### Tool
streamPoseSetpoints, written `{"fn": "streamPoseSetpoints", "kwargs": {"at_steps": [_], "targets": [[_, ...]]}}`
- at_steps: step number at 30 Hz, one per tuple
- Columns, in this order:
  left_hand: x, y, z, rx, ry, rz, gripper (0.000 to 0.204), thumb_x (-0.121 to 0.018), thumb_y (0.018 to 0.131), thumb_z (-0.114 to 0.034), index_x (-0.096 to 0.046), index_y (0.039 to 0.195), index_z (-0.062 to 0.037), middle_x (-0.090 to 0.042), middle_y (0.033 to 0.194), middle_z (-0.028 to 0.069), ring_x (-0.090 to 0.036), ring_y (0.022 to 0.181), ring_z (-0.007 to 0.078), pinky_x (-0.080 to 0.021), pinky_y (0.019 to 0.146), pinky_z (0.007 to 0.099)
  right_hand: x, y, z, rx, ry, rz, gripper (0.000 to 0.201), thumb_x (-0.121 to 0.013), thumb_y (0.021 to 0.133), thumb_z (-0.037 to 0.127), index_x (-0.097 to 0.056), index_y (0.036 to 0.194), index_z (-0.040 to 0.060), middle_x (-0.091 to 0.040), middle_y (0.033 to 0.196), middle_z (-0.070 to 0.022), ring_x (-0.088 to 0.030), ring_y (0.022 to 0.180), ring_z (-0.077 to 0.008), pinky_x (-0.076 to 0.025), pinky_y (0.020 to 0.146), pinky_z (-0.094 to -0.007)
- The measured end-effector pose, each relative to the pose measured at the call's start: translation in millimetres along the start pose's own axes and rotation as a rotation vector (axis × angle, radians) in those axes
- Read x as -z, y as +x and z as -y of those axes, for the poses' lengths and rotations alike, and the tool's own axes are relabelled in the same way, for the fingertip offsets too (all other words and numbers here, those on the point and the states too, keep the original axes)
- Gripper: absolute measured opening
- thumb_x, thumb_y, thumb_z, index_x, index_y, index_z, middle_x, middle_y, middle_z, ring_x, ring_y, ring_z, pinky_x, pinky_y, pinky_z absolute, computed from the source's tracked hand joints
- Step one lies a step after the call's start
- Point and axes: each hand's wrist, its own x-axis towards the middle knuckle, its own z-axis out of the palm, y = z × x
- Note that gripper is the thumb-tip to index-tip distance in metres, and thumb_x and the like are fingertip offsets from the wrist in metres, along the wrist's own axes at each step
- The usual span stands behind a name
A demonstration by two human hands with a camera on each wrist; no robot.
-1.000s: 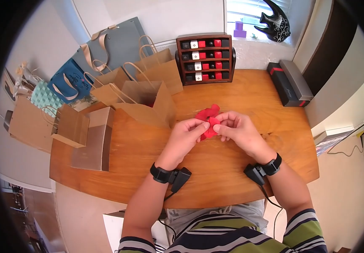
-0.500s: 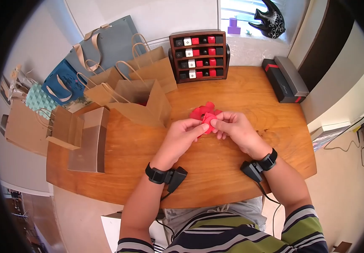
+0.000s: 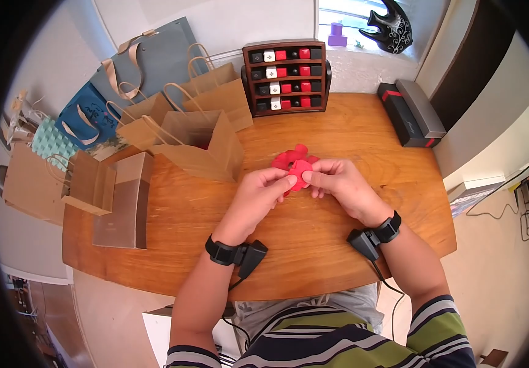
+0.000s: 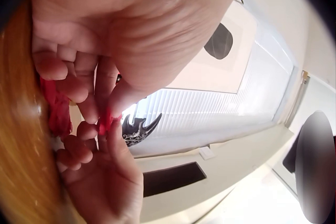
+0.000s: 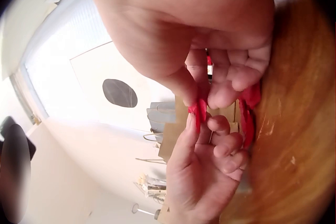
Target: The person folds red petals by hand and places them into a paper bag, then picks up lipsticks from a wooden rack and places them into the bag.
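Both hands meet over the middle of the wooden table (image 3: 301,245), pinching one thin, soft red petal-like piece (image 3: 300,174) between them. My left hand (image 3: 258,193) grips its left side between thumb and index finger. On the opposite side, the thumb and fingers of my right hand (image 3: 347,189) pinch it. In the right wrist view the red piece (image 5: 198,112) looks folded between the fingertips. More red petal-like pieces (image 3: 300,149) lie loose on the table just beyond the fingers, partly hidden by them.
Several brown paper bags (image 3: 215,147) stand at the left, one with something red inside. Behind them lean a blue bag (image 3: 89,116) and a large grey bag (image 3: 172,61). A rack of coloured cubes (image 3: 287,110) stands at the back; dark boxes (image 3: 408,116) lie back right.
The held red piece now looks broader and flatter between the fingertips. Both hands keep pinching it with small finger shifts. The head view has shifted slightly.
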Motion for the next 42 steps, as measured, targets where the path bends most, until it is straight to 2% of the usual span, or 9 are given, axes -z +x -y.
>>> {"fn": "streamPoseSetpoints", "kwargs": {"at_steps": [5,12,17,29,32,38,42], "targets": [[-0.4,-1.8,-3.7,-0.02,-0.034,0.022,0.02,-0.069,0.103,-0.025,-0.075,0.102,-0.0053,-0.06,0.076,-0.0055,-0.05,0.067,0.0035,-0.038,0.061,0.0207,1.6,-1.8,4.5,-0.087,0.226,0.071,0.017,-0.072,0.1,0.021,-0.073,0.103,0.0044,-0.071,0.093,-0.0018,-0.063,0.077,-0.0089,-0.049,0.072,-0.0231],[0.2,-2.5,-4.8,-0.029,-0.064,0.025,0.023,-0.067,0.104,-0.028,-0.074,0.103,-0.0061,-0.061,0.077,-0.0054,-0.051,0.068,0.0036,-0.038,0.062,0.0207,3.0,-0.7,3.3,-0.078,0.245,0.099,0.017,-0.071,0.101,0.022,-0.071,0.104,0.0045,-0.071,0.095,-0.002,-0.062,0.079,-0.0089,-0.049,0.073,-0.0234],[-3.2,-4.2,-8.3,-0.039,-0.03,0.03,0.02,-0.07,0.102,-0.026,-0.074,0.103,-0.0061,-0.063,0.081,-0.0053,-0.051,0.07,0.0032,-0.039,0.063,0.0202,0.5,-1.5,1.4,-0.044,0.185,0.071,0.017,-0.07,0.102,0.022,-0.071,0.103,0.0049,-0.07,0.095,-0.0014,-0.062,0.079,-0.0087,-0.049,0.073,-0.0235],[-3.1,-4.5,-7.0,-0.056,-0.052,0.043,0.018,-0.071,0.102,-0.024,-0.074,0.101,-0.0057,-0.062,0.081,-0.0057,-0.05,0.071,0.003,-0.039,0.063,0.0205,1.8,-0.7,1.9,-0.077,0.275,0.112,0.021,-0.069,0.103,0.026,-0.071,0.099,0.0063,-0.069,0.094,-0.0014,-0.061,0.079,-0.009,-0.048,0.072,-0.0233],[-1.8,-4.4,-7.0,-0.049,-0.061,0.041,0.019,-0.071,0.102,-0.025,-0.074,0.101,-0.0059,-0.062,0.081,-0.0057,-0.05,0.071,0.003,-0.039,0.064,0.0205,1.4,1.1,-1.5,-0.053,0.231,0.088,0.021,-0.069,0.103,0.026,-0.072,0.098,0.0061,-0.069,0.092,-0.0006,-0.061,0.078,-0.0084,-0.048,0.072,-0.0232],[-7.2,-6.0,-10.0,-0.075,-0.024,0.015,0.019,-0.072,0.101,-0.024,-0.075,0.102,-0.0061,-0.064,0.082,-0.0058,-0.051,0.072,0.0027,-0.039,0.065,0.0202,-8.8,-4.3,5.5,0.067,-0.042,0.033,0.022,-0.069,0.103,0.026,-0.074,0.102,0.0042,-0.069,0.089,0.0022,-0.058,0.076,-0.006,-0.046,0.07,-0.0225],[-8.2,-7.0,-9.6,-0.076,-0.029,0.028,0.017,-0.072,0.101,-0.023,-0.075,0.101,-0.0056,-0.065,0.084,-0.0056,-0.05,0.073,0.0026,-0.039,0.065,0.0203,-9.2,-4.6,3.1,0.113,-0.038,0.015,0.022,-0.07,0.103,0.025,-0.075,0.104,0.0042,-0.07,0.09,0.0021,-0.058,0.077,-0.0056,-0.046,0.07,-0.0225]]}}
